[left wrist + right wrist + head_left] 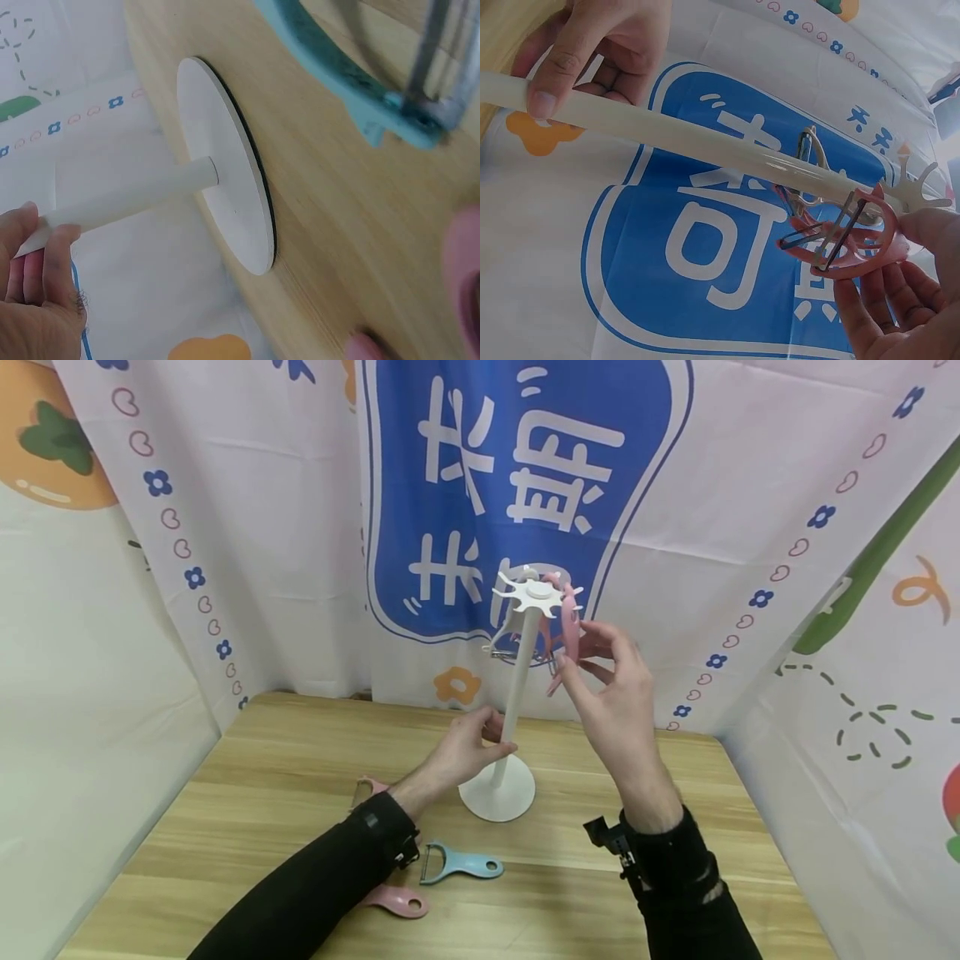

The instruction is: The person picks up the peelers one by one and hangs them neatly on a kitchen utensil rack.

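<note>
Near pink peeler (399, 900): on the tabletop (547, 918), partly hidden by the left sleeve (300, 881).
Blue peeler (467, 863): on the tabletop, slightly farther; likely light and stiff.
Left hand (461, 752): thumb and fingers grip the pole (519, 685) of the white stand (517, 797).
White stand: looks rigid but tall, so a low hold should steady it.
Right hand (621, 706): pinches the held pink peeler (571, 627), beside the top hooks (551, 599).
Held pink peeler: probably smooth, slightly slippery plastic; take the handle, not the metal blade (835, 230).
</note>
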Demonstrator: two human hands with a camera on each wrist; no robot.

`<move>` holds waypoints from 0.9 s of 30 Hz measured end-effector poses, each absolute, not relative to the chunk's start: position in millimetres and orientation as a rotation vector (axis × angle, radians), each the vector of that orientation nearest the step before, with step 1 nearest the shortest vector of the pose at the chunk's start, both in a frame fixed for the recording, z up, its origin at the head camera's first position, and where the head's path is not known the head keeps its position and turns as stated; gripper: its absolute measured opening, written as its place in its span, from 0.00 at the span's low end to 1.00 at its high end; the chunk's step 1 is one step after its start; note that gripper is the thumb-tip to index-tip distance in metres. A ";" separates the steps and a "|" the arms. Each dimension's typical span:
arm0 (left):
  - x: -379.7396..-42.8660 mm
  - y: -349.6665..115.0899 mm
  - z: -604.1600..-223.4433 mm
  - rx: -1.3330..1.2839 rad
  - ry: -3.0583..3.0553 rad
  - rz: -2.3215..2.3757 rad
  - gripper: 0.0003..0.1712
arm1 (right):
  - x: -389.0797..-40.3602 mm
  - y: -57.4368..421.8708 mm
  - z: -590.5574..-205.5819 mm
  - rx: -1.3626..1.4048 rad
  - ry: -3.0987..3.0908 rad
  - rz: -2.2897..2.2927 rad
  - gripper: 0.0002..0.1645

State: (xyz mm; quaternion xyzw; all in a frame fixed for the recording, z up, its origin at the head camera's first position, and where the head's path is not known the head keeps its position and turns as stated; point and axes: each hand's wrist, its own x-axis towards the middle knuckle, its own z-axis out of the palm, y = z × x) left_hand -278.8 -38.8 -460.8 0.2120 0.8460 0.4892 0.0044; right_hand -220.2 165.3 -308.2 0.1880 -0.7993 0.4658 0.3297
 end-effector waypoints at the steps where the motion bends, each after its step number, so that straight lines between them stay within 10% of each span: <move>1: -278.5 -37.4 -460.7 0.674 2.651 1.527 0.16 | -219.2 165.2 -307.8 0.489 -2.087 1.221 0.31; 27: -277.0 -19.5 -457.5 0.772 2.611 1.483 0.15 | -200.4 169.7 -302.9 0.478 -1.982 1.291 0.27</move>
